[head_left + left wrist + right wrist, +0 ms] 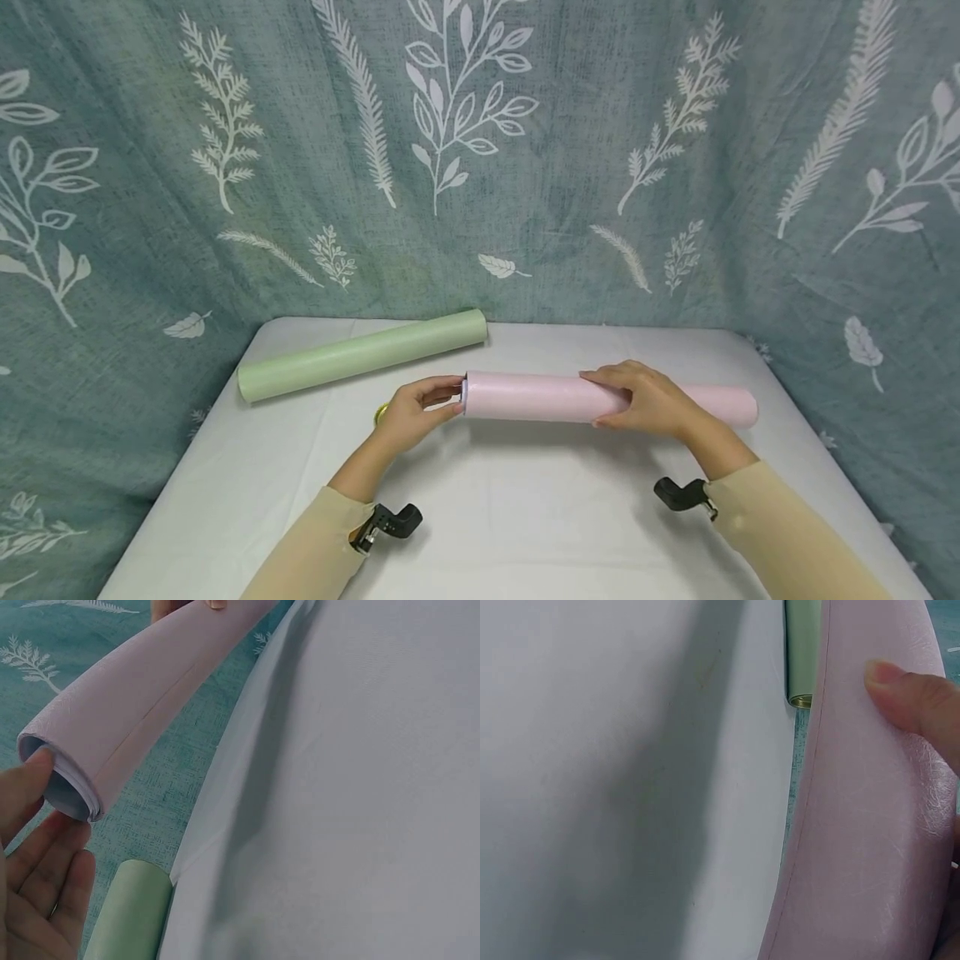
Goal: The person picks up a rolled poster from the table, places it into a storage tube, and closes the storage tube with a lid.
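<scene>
A long pink tube (532, 396) lies crosswise before me, its shadow on the table below. My right hand (641, 398) grips it past its middle, and the right wrist view shows the thumb (911, 697) laid along its side. At the left end, a white rolled sheet (75, 780) shows inside the opening. My left hand (416, 408) pinches the edge of that sheet at the tube's mouth, with the thumb (34, 780) at the opening and the fingertips under the rim. How far the sheet runs inside is hidden.
A green tube (363, 354) lies slanted at the back left of the white table (525, 517). Partly behind my left hand is a small gold round thing (380, 414). A teal leaf-patterned curtain (555, 233) hangs around the back and sides.
</scene>
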Available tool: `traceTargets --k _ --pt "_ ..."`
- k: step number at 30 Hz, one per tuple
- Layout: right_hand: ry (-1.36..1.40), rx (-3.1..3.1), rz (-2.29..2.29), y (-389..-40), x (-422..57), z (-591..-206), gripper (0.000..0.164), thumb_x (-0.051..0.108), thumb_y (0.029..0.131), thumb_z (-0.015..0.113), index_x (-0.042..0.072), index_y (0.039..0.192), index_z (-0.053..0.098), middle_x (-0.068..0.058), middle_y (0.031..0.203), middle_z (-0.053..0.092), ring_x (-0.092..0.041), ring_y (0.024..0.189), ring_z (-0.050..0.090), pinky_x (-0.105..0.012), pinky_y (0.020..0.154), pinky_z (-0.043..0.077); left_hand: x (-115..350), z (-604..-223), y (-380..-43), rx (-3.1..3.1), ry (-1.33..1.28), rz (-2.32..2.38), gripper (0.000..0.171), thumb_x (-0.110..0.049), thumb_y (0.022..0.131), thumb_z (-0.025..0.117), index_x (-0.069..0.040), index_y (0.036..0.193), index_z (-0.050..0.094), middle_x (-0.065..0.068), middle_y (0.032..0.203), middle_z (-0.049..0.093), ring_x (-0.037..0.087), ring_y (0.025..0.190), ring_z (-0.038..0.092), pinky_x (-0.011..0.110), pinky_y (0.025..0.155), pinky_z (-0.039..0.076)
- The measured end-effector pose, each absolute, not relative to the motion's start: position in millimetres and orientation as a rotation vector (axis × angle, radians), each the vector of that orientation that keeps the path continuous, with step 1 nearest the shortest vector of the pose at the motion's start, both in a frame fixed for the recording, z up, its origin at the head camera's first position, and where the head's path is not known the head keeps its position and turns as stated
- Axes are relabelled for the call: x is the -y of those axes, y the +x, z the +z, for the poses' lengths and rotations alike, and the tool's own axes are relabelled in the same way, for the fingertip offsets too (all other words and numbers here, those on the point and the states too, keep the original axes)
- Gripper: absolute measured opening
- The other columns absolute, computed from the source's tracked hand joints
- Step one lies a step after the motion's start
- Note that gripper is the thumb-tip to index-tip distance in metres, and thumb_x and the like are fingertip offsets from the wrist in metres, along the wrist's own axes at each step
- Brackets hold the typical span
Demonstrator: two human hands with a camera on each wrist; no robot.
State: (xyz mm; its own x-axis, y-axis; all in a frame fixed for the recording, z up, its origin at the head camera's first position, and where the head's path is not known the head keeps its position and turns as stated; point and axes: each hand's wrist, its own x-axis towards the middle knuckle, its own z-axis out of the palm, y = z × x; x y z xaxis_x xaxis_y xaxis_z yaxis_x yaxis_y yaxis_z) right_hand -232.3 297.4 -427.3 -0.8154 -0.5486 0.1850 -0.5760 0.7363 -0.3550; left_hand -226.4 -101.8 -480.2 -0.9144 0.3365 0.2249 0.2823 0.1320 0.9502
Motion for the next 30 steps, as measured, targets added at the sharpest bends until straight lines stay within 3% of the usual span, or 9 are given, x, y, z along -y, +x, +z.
traceTargets --k 5,11,23,30 --pt "0.926 2.86 0.623 -234.0 -295.7 -425.7 0.072 0.042 0.075 0.089 0.024 0.139 0.063 -0.002 0.131 0.065 -0.028 0.12 0.058 -0.052 0.095 0.048 98.6 -478.8 -228.7 -2.377 0.641 1.934 0.039 -0.007 0.09 0.075 -0.004 0.128 0.067 0.014 0.127 0.066 0.03 0.119 0.063 0.04 0.102 0.049" --pt "0.936 2.859 0.63 -234.2 -294.5 -427.9 0.072 0.043 0.074 0.089 0.023 0.139 0.063 -0.002 0.132 0.065 -0.029 0.12 0.058 -0.052 0.096 0.048 96.1 -480.7 -228.7 -2.438 0.649 1.917 0.038 0.0 0.09 0.073 0.003 0.127 0.065 0.02 0.127 0.063 0.037 0.117 0.062 0.048 0.103 0.048" --pt "0.936 2.862 0.627 -234.0 -296.9 -430.3 0.072 0.046 0.076 0.087 0.023 0.14 0.062 0.0 0.132 0.065 -0.027 0.118 0.058 -0.051 0.093 0.049 101.9 -479.0 -225.4 -2.513 0.666 1.826 0.036 -0.013 0.091 0.074 -0.009 0.126 0.069 0.006 0.125 0.068 0.024 0.113 0.065 0.037 0.1 0.05" --pt "0.919 2.867 0.639 -233.6 -299.5 -428.9 0.071 0.045 0.076 0.087 0.022 0.14 0.062 -0.001 0.133 0.064 -0.028 0.119 0.058 -0.052 0.095 0.047 120.9 -478.4 -220.8 -2.638 0.581 1.692 0.034 -0.02 0.09 0.076 -0.015 0.124 0.071 0.001 0.125 0.069 0.021 0.115 0.064 0.039 0.101 0.05"
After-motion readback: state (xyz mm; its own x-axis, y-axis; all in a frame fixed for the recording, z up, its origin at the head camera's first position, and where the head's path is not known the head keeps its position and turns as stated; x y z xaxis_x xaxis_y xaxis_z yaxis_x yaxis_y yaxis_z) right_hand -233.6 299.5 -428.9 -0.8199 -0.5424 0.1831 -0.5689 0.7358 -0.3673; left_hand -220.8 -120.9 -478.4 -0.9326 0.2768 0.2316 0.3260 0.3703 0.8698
